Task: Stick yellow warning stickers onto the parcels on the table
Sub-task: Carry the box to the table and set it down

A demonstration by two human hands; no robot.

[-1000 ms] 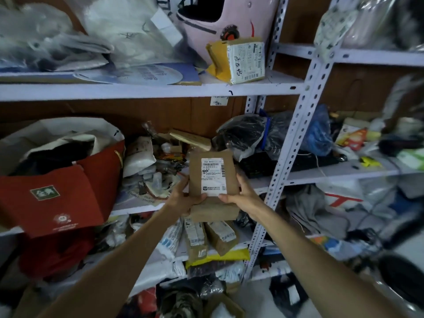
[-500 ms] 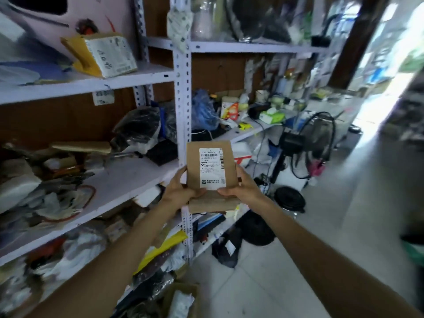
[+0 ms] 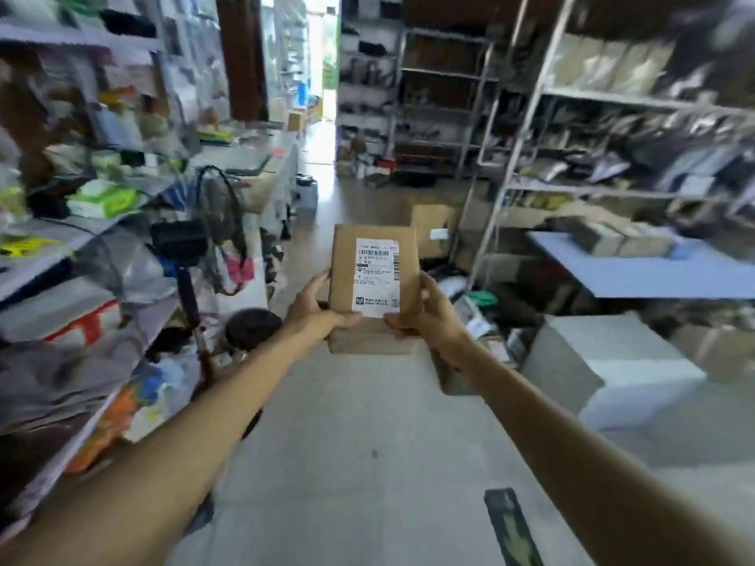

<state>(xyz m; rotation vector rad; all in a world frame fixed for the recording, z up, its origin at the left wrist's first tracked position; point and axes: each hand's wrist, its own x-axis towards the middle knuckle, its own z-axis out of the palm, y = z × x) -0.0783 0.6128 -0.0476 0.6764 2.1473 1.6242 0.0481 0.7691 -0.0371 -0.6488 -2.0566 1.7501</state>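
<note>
Both hands are out front carrying one brown paper parcel (image 3: 374, 279) in the air over the aisle floor (image 3: 367, 422); it rests on nothing. The left hand (image 3: 316, 314) grips the lower left edge, thumb across the front, other fingers curled round behind. The right hand (image 3: 431, 316) mirrors that on the lower right edge, thumb on the front just under the white shipping label (image 3: 376, 277). The parcel stands upright, long axis vertical, label facing me. Below the thumbs there's a brown band; I can't tell whether it's a folded flap or a second packet.

Key relation: the blue table (image 3: 637, 279) lies ahead and to the right of the parcel, well apart from it, so the right hand is the nearer one. A few more cardboard parcels (image 3: 617, 239) sit in a blurred cluster by the table's far edge, toward its left corner. Metal shelving (image 3: 510, 128) stands just beside the table's left end.

I see no yellow stickers anywhere, and none on this parcel. My read is that this is the carry step and sticking hasn't begun. Next I'd swing right and lay the parcel flat, label up, near the table's front edge, which would free a hand.
</note>
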